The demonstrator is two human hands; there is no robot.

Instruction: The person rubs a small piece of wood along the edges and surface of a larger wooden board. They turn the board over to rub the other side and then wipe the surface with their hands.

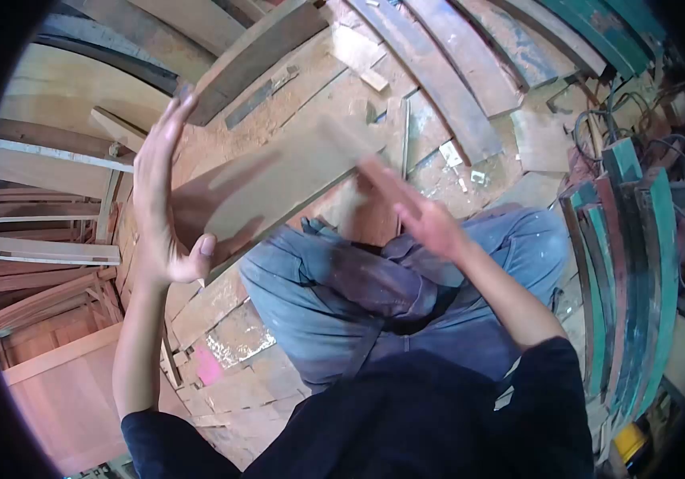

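Note:
A flat wooden board point(278, 188) is held up over my lap, tilted, its far end pointing up and right. My left hand point(162, 191) presses flat against the board's left end, fingers straight and thumb under the lower edge. My right hand point(414, 211) is stretched out flat against the board's right side, blurred by motion. The board appears clamped between my two palms. Below it are my knees in blue-grey trousers point(374, 287).
Sawdust and wood offcuts point(358, 56) cover the floor. Long planks point(454, 80) lie ahead. Curved teal-painted wooden pieces point(638, 263) stand on the right beside cables point(598, 120). Stacked boards point(47, 239) and a plywood sheet point(63, 391) lie on the left.

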